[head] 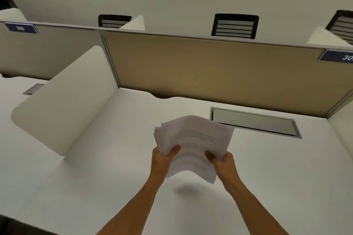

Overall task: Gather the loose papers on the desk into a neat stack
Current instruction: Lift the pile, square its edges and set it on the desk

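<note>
A bundle of white printed papers (193,137) hangs in the air above the white desk (114,187), casting a small shadow below it. My left hand (162,160) grips its left edge, thumb on top. On the right edge my right hand (224,162) holds on the same way. The sheets are roughly together, but their far edges fan out unevenly and the near end sags. No other loose sheets show on the desk.
A grey cable hatch (254,122) is set into the desk behind the papers. A tan partition (210,70) closes the back, a white divider (63,105) stands on the left. Black chairs (235,25) are beyond the partition.
</note>
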A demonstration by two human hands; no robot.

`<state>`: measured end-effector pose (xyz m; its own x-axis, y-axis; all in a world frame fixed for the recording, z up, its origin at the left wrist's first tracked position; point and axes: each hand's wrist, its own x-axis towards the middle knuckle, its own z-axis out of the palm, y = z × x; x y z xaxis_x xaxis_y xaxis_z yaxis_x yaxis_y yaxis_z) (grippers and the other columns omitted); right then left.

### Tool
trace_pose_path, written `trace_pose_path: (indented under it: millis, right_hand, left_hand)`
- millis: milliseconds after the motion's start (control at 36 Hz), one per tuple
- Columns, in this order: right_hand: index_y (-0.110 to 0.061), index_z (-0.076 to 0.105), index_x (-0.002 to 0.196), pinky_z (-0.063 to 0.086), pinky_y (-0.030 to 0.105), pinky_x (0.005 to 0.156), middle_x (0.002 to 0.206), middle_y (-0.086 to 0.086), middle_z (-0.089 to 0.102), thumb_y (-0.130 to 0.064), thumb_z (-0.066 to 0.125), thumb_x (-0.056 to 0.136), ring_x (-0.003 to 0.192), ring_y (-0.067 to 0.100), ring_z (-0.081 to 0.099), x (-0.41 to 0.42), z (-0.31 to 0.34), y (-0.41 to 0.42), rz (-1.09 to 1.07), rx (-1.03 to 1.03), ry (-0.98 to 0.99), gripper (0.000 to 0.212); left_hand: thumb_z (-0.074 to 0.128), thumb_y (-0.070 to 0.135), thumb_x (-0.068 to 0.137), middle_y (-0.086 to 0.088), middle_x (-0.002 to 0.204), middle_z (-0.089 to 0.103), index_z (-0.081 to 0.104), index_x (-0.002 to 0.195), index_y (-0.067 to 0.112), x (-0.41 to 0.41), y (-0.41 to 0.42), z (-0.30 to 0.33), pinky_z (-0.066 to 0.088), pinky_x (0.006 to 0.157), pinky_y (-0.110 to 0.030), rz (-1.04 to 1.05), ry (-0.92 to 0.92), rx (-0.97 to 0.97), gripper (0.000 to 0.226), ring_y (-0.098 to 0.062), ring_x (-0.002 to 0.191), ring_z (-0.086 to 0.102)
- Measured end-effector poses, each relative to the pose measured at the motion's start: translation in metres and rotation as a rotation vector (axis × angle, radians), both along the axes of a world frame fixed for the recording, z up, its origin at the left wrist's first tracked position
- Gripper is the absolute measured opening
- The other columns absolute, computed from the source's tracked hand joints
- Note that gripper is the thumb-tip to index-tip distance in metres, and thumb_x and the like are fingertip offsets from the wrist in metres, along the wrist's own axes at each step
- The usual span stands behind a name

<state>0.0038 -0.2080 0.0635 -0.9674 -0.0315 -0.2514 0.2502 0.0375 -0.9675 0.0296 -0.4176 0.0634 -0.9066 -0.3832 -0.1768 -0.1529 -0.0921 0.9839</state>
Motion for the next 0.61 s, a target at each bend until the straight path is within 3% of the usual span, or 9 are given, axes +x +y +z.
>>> trace_pose_path:
  millis: [167, 333, 444, 556, 611]
  right_hand:
    - [-0.026, 0.075, 0.102, 0.061, 0.04, 0.081, 0.096, -0.008, 0.08, -0.014, 0.077, 0.088, 0.092, 0.022, 0.074, 0.006, -0.013, 0.031, -0.082, -0.02, 0.003, 0.018]
    - [-0.026, 0.077, 0.1, 0.062, 0.028, 0.072, 0.096, -0.006, 0.081, -0.014, 0.078, 0.087, 0.091, 0.021, 0.076, 0.022, -0.036, 0.045, -0.13, -0.032, -0.068, 0.018]
    - [-0.026, 0.074, 0.101, 0.061, 0.029, 0.074, 0.092, -0.008, 0.08, -0.012, 0.079, 0.085, 0.095, 0.023, 0.074, 0.034, -0.055, 0.048, -0.136, -0.018, -0.151, 0.021]
    - [-0.026, 0.074, 0.105, 0.06, 0.021, 0.07, 0.093, -0.008, 0.08, -0.011, 0.08, 0.084, 0.094, 0.019, 0.073, 0.034, -0.056, 0.051, -0.171, -0.027, -0.15, 0.027]
    - [-0.021, 0.074, 0.111, 0.061, 0.022, 0.07, 0.097, -0.006, 0.08, -0.01, 0.08, 0.084, 0.095, 0.02, 0.073, 0.032, -0.053, 0.051, -0.186, -0.03, -0.127, 0.03]
  left_hand:
    - [0.083, 0.024, 0.078, 0.012, 0.087, 0.078, 0.075, 0.087, 0.035, -0.008, 0.02, -0.009, 0.056, 0.059, -0.016, -0.107, -0.043, -0.025, 0.017, -0.008, 0.079, 0.073]
    - [0.085, 0.02, 0.076, 0.005, 0.098, 0.078, 0.074, 0.101, 0.028, -0.008, 0.028, -0.027, 0.06, 0.069, -0.022, -0.236, -0.117, -0.016, 0.029, -0.017, 0.092, 0.074]
    - [0.083, 0.022, 0.078, 0.006, 0.109, 0.075, 0.07, 0.111, 0.029, 0.001, 0.027, -0.043, 0.061, 0.079, -0.024, -0.358, -0.175, -0.028, 0.037, -0.017, 0.102, 0.071]
    - [0.082, 0.022, 0.08, 0.007, 0.11, 0.075, 0.068, 0.115, 0.03, 0.002, 0.027, -0.046, 0.06, 0.077, -0.019, -0.346, -0.166, -0.031, 0.039, -0.016, 0.102, 0.07]
    - [0.083, 0.025, 0.077, 0.005, 0.11, 0.075, 0.069, 0.117, 0.027, 0.002, 0.028, -0.046, 0.061, 0.08, -0.024, -0.329, -0.158, -0.02, 0.043, -0.018, 0.102, 0.07]
